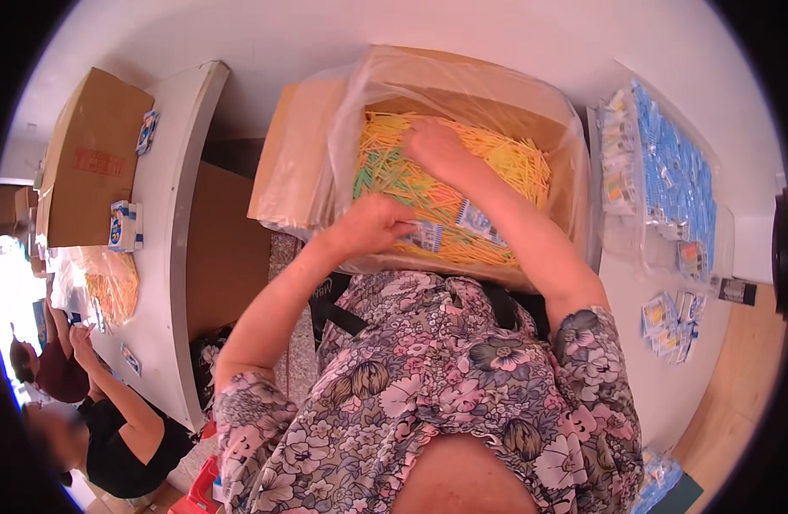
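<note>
A cardboard box [313, 141] lined with a clear plastic bag stands in front of me, filled with thin yellow, orange and green sticks [505, 158]. Between the thumb and fingers of my left hand [373, 227] is the edge of a small clear packet [426, 236] with blue print, held above the sticks at the near side. My right hand [437, 150] reaches farther into the box, its fingers curled down among the sticks; the fingertips and whatever they grip are hidden. Another blue-printed packet [480, 221] lies on the sticks, below my right forearm.
To the right, a clear plastic tub [621, 231] holds many blue packets. Several loose packets [668, 325] lie beside it on the white table. At left, a white table [167, 257] carries a brown carton [94, 158] and small boxes. A person in black [124, 437] works there.
</note>
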The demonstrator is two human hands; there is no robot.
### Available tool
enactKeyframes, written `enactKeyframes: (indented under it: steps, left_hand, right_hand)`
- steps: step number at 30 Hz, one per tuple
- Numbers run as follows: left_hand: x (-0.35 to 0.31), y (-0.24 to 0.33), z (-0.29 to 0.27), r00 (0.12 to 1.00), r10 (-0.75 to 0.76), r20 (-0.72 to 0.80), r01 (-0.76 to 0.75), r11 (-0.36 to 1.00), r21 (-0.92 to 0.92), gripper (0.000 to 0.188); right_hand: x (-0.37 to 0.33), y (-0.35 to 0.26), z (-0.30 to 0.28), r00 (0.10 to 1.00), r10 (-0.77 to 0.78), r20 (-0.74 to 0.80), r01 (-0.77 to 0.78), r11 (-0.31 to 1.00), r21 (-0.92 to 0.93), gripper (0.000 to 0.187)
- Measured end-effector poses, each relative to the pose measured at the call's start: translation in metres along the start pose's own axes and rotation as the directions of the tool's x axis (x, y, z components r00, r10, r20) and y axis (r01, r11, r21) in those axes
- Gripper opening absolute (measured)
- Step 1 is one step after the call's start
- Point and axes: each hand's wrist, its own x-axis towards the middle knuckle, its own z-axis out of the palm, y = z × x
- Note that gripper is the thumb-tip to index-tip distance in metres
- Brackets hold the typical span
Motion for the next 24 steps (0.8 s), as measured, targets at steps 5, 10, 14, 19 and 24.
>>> enactKeyframes:
  steps: [5,10,14,19,24]
  left_hand:
    - [0.005,-0.002,0.0,0.985,-0.151,-0.079,0.132,0.97,-0.204,0.008]
    - [0.007,-0.009,0.001,0.996,0.011,-0.085,-0.02,0.993,-0.112,0.009]
    - [0.007,-0.014,-0.003,0.995,-0.004,-0.1,-0.009,0.991,-0.13,0.009]
    - [0.007,-0.012,-0.009,0.995,-0.053,-0.084,0.032,0.97,-0.24,0.01]
    - [0.008,-0.013,-0.009,0.994,-0.029,-0.105,0.003,0.97,-0.241,0.01]
  right_hand:
    - [0.06,-0.01,0.043,0.993,0.063,0.097,-0.042,0.979,-0.197,0.021]
    - [0.095,-0.003,0.102,0.967,0.191,0.167,-0.096,0.885,-0.455,0.027]
    - [0.101,-0.006,0.107,0.99,0.084,0.11,-0.015,0.853,-0.522,0.03]
    - [0.085,-0.014,0.081,0.992,-0.117,0.047,0.12,0.759,-0.64,0.034]
    - [0.068,-0.02,0.045,0.99,-0.137,0.029,0.127,0.787,-0.604,0.035]
